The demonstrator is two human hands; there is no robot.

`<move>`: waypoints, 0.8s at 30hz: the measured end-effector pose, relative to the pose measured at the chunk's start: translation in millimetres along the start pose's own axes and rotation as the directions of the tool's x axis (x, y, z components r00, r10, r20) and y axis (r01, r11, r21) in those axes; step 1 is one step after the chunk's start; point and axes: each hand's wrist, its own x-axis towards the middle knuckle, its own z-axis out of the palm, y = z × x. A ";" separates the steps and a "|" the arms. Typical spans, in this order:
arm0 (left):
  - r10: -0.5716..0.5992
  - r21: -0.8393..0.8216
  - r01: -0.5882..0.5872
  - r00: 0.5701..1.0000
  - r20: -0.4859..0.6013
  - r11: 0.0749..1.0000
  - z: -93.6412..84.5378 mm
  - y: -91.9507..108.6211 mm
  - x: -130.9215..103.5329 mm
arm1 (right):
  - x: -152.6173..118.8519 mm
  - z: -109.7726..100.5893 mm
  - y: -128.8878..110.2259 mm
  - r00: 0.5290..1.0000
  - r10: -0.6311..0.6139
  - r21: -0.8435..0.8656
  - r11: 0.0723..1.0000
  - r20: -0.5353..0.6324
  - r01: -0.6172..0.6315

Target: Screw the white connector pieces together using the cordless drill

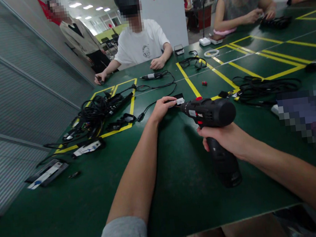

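A black cordless drill [213, 112] with red details is gripped at its handle by my right hand [223, 137]. Its chuck points left, close to the fingers of my left hand [162, 108]. Those fingers are closed on a small black part with a white label [180, 101] lying on the green table [182, 184]. The drill's tip and the spot where it meets the part are partly hidden behind my fingers. A black cable with a plug end [141, 116] lies just left of my left hand.
Tangled black cables [97, 110] lie at left inside yellow tape lines, near black casings [48, 172]. More cables [268, 87] are at right. A small red piece [204, 83] sits ahead. A person in a white shirt [144, 44] sits opposite; others are around the table.
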 end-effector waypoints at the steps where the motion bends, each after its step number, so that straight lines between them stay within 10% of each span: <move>1: 0.003 0.002 -0.003 1.000 0.001 1.000 -0.2 -0.3 0.0 | -0.2 0.1 -0.2 1.000 0.000 -0.003 1.000 -0.001 0.000; 24: -0.002 0.001 0.002 1.000 0.012 1.000 0.0 1.1 0.1 | -0.9 -0.7 0.8 1.000 -0.003 0.022 1.000 -0.001 0.003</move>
